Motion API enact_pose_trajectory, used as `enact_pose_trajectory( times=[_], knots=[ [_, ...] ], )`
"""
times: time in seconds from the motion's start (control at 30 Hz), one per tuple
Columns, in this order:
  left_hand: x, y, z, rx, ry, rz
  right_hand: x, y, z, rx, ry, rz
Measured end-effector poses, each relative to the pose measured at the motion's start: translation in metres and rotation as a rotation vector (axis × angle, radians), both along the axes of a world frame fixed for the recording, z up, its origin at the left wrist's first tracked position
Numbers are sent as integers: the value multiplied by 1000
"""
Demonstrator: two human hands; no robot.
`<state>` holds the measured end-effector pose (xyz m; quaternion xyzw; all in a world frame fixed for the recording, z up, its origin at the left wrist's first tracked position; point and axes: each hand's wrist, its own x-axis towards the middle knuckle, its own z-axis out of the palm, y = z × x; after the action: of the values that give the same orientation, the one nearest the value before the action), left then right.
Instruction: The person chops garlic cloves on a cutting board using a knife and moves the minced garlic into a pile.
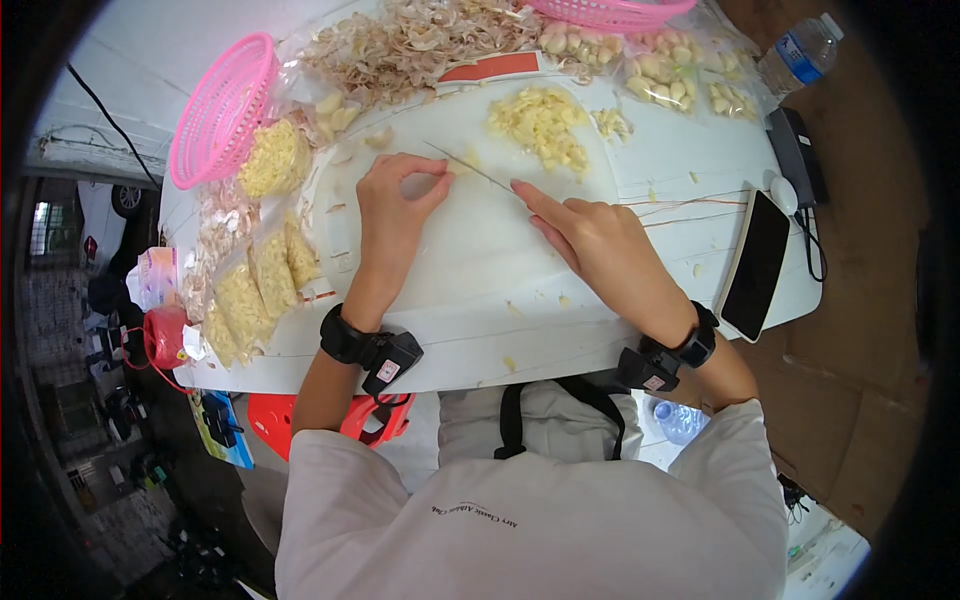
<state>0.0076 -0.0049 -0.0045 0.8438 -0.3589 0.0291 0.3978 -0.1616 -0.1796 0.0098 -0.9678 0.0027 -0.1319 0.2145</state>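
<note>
My right hand (605,250) is closed around the handle of a knife (470,167), its thin blade pointing up and left over the white cutting board (480,245). Thumb and forefinger of my left hand (395,205) are pinched together beside the blade, at a small pale garlic clove (459,166) mostly hidden by the fingertips. Beyond the knife lies a heap of chopped garlic (545,125) on the board. A few bits of peel are scattered left of my left hand.
Garlic skins (400,45) are piled at the back. Pink baskets (222,112), bags of chopped garlic (245,300) and bags of whole cloves (660,80) surround the board. A phone (755,265), a black box (797,150) and a water bottle (800,57) are at right.
</note>
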Motion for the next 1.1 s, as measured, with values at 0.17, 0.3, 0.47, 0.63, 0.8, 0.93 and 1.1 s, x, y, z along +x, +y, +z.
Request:
enact_pose_trajectory(
  times=[0.17, 0.3, 0.47, 0.63, 0.8, 0.93, 1.1],
  knots=[
    [0, 0, -5, -19, -17, 3, 3, -2, -9, -48, 48, -25],
    [-2, 0, -1, -52, -14, -6, 5, -5, -12, 15, -22, -39],
    [0, 1, 0, -35, -21, -16, 5, -8, -11, 115, -95, -34],
    [1, 0, 1, -28, -22, -68, 2, -3, -8, 211, -22, -70],
    [-2, -3, 7, -12, 17, -121, 2, -2, -10, 181, -43, -63],
    [-4, -5, 6, -34, 14, -216, 1, 0, -8, 192, -40, -72],
    [-4, -5, 5, -52, 8, -232, 1, -10, 3, 395, -82, -28]
  ],
)
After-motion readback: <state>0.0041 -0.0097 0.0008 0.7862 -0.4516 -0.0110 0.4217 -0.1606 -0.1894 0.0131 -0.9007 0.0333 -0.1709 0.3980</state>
